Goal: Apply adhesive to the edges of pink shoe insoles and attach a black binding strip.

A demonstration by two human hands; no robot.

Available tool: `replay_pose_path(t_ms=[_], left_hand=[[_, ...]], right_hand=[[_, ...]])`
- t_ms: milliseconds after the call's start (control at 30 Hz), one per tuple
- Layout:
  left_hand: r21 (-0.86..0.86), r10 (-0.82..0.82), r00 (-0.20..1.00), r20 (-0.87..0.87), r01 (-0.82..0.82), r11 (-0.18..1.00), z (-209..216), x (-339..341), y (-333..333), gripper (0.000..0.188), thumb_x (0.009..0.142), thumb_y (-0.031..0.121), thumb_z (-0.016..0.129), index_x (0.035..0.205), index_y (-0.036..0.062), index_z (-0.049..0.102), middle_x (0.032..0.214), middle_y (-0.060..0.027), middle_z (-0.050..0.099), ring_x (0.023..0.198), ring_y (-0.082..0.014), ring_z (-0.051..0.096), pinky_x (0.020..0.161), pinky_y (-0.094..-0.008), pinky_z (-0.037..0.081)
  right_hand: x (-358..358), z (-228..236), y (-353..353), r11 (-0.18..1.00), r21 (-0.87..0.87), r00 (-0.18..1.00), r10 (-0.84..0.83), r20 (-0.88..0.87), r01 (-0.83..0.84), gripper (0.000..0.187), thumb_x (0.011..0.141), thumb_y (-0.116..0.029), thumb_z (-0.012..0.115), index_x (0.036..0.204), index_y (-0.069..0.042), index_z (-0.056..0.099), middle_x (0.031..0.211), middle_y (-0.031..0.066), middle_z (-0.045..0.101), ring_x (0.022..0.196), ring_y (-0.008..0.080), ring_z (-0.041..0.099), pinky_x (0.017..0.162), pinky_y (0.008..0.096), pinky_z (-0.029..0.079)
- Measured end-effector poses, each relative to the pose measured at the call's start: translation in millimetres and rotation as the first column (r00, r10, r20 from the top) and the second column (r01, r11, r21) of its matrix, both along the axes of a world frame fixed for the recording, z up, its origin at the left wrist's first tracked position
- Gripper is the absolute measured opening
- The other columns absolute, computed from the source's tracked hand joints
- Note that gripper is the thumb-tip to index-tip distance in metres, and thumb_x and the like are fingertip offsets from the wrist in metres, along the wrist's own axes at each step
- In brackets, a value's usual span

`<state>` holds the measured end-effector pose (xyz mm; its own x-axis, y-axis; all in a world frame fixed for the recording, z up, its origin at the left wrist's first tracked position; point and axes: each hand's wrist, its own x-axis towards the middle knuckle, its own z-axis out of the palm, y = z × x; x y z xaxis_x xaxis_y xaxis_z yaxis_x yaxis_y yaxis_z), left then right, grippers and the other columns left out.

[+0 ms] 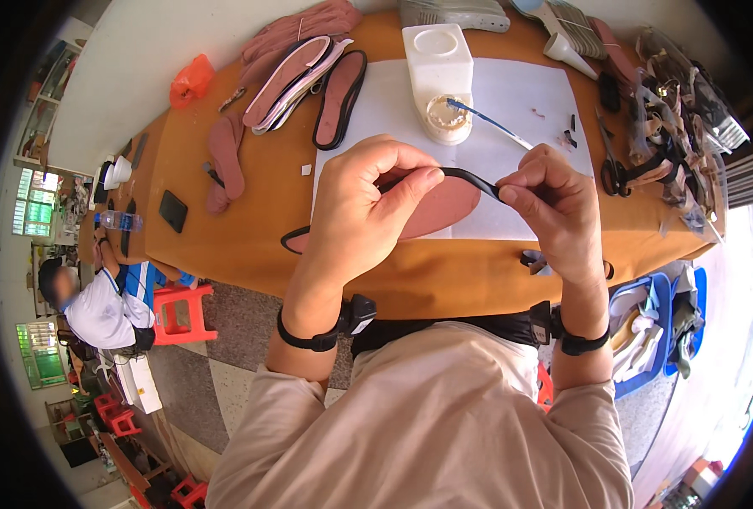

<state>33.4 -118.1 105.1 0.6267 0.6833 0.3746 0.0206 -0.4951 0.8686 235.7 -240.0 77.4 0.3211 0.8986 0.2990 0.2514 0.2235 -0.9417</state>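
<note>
My left hand [358, 199] is closed, thumb and fingers pinching a thin black edging strip [470, 179] in front of me. The strip's other side is pinched between the thumb and fingers of my right hand [559, 204], and it arches between the two hands. Below it shows a pink insole [443, 206], partly hidden by my left hand; whether the strip is joined to it there I cannot tell. A black-rimmed end [293, 241] pokes out left of my left wrist. Just beyond my hands, a white glue container [437, 72] stands with a brush [491, 122] lying across its mouth.
White paper [376, 93] covers part of the orange-brown tabletop [266, 204]. Pink insoles [290, 82], some black-edged, lie at the far left. Scissors [612, 161] and bagged straps [669, 144] are at right. Blue bins [648, 331] stand below; another person [109, 305] sits left.
</note>
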Motion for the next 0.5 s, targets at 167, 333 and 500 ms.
replay_pose_path(t_ms=[167,333,500], left_hand=[[-0.045,0.032,0.999,0.038,-0.03,0.999,-1.9,5.7,-2.7,0.005,0.09,0.0,0.073,0.092,-0.0033,0.069,0.082,-0.0074,0.069,0.073,-0.0129,0.065,0.067,-0.0262,0.052],[-0.08,0.087,0.993,0.074,-0.081,0.993,-1.5,10.8,-5.6,0.006,0.091,0.003,0.073,0.091,-0.0024,0.069,0.082,-0.0064,0.069,0.073,-0.0131,0.064,0.069,-0.0264,0.051],[-0.054,0.1,0.989,0.108,-0.094,0.994,4.1,13.7,-8.7,0.007,0.092,0.004,0.072,0.091,-0.0019,0.069,0.082,-0.0054,0.068,0.072,-0.0112,0.062,0.068,-0.0258,0.051]], right_hand=[[-1.4,-7.3,-0.6,0.998,0.052,0.999,-0.035,-0.014,0.036,0.007,0.087,0.002,0.075,0.087,0.002,0.069,0.079,0.0014,0.055,0.073,0.0091,0.049,0.066,0.024,0.041],[-8.7,-8.7,-0.9,0.997,0.063,0.992,-0.036,-0.124,0.044,0.008,0.087,0.002,0.076,0.086,0.003,0.069,0.081,0.0019,0.057,0.074,0.0097,0.051,0.067,0.0244,0.042],[-15.6,2.7,4.4,0.991,0.076,0.989,-0.097,-0.11,0.106,0.008,0.087,0.002,0.077,0.086,0.003,0.069,0.081,0.0018,0.057,0.075,0.01,0.052,0.069,0.0241,0.043]])
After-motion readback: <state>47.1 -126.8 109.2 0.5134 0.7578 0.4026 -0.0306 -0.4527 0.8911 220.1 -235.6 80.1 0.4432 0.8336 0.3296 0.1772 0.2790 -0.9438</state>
